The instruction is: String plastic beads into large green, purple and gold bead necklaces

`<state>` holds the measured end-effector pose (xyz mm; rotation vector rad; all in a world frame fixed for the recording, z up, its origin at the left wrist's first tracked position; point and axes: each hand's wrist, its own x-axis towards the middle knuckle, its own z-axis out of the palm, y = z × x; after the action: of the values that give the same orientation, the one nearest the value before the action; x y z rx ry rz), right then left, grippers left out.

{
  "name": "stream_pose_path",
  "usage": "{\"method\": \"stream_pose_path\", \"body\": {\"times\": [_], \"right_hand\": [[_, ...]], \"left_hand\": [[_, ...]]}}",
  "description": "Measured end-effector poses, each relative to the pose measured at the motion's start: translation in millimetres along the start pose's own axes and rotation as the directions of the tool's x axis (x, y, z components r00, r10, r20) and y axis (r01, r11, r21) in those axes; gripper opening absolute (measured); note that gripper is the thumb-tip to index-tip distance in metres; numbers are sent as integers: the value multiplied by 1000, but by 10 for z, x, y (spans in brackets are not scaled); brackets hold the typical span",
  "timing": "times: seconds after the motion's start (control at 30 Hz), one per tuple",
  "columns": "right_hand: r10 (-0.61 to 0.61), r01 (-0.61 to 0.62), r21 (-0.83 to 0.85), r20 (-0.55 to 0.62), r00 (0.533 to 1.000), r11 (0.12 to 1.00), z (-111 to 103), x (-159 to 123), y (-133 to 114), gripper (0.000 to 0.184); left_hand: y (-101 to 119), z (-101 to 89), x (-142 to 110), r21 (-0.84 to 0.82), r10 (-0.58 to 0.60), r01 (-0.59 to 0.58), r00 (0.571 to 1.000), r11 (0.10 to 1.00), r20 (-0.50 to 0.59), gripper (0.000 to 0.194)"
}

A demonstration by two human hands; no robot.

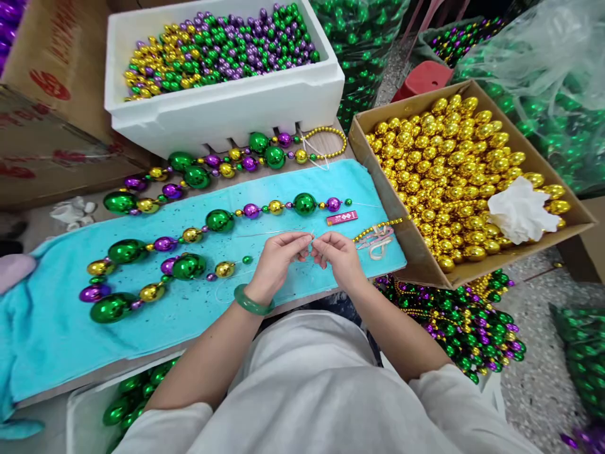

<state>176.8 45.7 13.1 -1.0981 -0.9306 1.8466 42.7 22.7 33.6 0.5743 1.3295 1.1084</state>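
Note:
My left hand (286, 252) and my right hand (335, 255) meet over the front of the turquoise towel (265, 189), thumb and forefinger pinched on each. A long thin needle (258, 234) points left from my left fingertips. What my right fingers pinch is too fine to make out; it may be thread. Behind my hands, a strand of green, purple and gold beads (220, 221) curves in a U across the towel. Clear thread trails from both its ends. A small pink packet (342, 218) lies beyond my right hand, near clips and a short gold bead chain (378, 232).
A white foam box (222, 101) of mixed beads stands at the back, with a finished-looking bead necklace (196, 177) before it. To the right is a cardboard box (425, 268) of gold beads with crumpled white tissue (522, 211). Bead strands (454, 328) hang below it.

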Motion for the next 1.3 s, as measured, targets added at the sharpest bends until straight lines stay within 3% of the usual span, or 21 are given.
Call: {"method": "stream_pose_path", "body": {"times": [0.17,0.43,0.6,0.73,0.87,1.0,1.3], "right_hand": [[29,-29,-46,-7,1000,998,16,8,-10,26],[46,-49,-154,-24,999,987,36,0,5,27],[-132,109,-286,-62,989,952,-57,38,-69,22],[-170,174,-326,42,985,929,-143,81,-157,20],[-264,287,-399,111,958,871,-187,117,-202,17],[-364,377,-443,117,924,813,-230,137,-250,13],[-332,306,-372,-7,943,877,-337,120,-291,15]], "left_hand": [[-26,-29,13,-41,7,-7,1000,999,-5,27],[-45,-39,40,53,102,-104,994,993,48,17],[-31,-54,54,138,160,-168,985,976,71,19],[9,-44,41,267,177,-202,977,942,115,24],[17,-39,66,270,94,-141,979,952,178,28],[-14,-68,139,171,27,-66,975,983,221,26],[-126,-23,241,-10,-99,103,972,995,213,25]]}}
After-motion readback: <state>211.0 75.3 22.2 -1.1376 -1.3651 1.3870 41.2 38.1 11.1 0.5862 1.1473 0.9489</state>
